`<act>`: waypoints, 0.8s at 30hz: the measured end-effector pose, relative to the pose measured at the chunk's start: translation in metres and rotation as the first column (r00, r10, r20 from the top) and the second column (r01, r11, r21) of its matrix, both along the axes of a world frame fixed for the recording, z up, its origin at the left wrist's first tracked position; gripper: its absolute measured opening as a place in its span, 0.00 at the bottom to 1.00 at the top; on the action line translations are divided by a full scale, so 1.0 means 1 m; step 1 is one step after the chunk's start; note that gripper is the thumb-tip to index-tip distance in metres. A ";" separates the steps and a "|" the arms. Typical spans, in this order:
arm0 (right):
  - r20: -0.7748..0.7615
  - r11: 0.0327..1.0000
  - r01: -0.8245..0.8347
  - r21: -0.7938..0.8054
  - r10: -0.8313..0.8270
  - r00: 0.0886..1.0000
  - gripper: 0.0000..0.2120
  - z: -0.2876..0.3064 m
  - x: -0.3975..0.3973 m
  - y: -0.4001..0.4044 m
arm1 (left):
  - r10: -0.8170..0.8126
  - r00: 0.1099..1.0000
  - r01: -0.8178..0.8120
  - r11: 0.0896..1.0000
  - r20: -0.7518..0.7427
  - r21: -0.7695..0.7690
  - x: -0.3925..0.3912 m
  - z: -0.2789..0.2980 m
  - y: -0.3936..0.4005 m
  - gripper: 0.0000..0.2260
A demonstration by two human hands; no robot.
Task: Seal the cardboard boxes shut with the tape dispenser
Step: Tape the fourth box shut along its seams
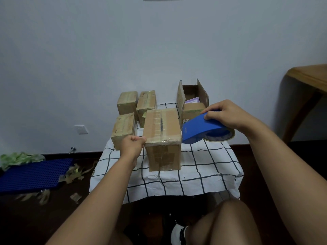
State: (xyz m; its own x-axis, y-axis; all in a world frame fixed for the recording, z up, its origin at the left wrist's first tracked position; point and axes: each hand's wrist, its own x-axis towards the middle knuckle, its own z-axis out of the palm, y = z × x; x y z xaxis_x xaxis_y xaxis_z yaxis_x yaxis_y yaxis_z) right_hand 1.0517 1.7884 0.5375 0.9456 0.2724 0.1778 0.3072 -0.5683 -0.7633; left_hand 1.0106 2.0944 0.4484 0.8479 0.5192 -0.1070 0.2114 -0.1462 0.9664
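Fingers of our right hand (228, 115) are wrapped around the blue tape dispenser (201, 129) just right of the middle box (161, 137), left hand (132, 145) gripping its top left edge, seems light, stiff cardboard, so bracing that corner should hold it

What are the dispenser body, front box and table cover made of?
Tape dispenser: looks like moulded plastic, uniform blue, smooth matte shell. Front box: brown corrugated cardboard, creased, with glossy tape strips. Table cover: probably woven cloth, white with a black grid; it wrinkles and drapes.
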 end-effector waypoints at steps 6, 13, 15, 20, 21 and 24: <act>-0.018 1.000 -0.012 0.011 0.012 1.000 0.07 -0.006 -0.001 0.000 | -0.090 0.977 0.036 0.962 -0.191 -0.269 -0.005 0.005 0.003 0.06; -0.028 0.999 -0.015 0.030 0.016 0.999 0.08 -0.010 0.001 -0.002 | 0.001 0.995 0.029 0.952 -0.097 0.303 -0.002 -0.001 0.002 0.11; -0.022 0.999 -0.010 0.034 0.010 1.000 0.09 -0.009 0.002 -0.003 | -0.077 0.987 -0.044 0.715 0.141 0.698 -0.008 -0.003 -0.008 0.13; -0.022 0.999 -0.019 0.049 0.020 1.000 0.10 -0.011 0.000 -0.004 | -0.558 0.830 0.151 0.255 0.018 0.955 -0.015 -0.006 -0.051 0.20; -0.026 0.998 -0.018 0.053 0.020 0.999 0.10 -0.011 0.000 -0.005 | -0.554 0.832 0.170 0.208 -0.027 0.963 -0.014 -0.009 -0.054 0.20; -0.037 0.997 -0.011 0.071 0.013 0.999 0.09 -0.014 -0.002 -0.006 | -0.529 0.848 0.155 0.189 -0.033 0.970 -0.012 -0.014 -0.053 0.19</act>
State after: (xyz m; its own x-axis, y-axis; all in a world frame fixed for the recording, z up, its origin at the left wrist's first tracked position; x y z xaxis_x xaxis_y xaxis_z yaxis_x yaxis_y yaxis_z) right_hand 1.0501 1.7822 0.5239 0.9487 0.2717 0.1617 0.2842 -0.5088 -0.8126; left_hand 0.9983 2.0415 0.4342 0.8539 -0.2619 0.4497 -0.3331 -0.9390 0.0857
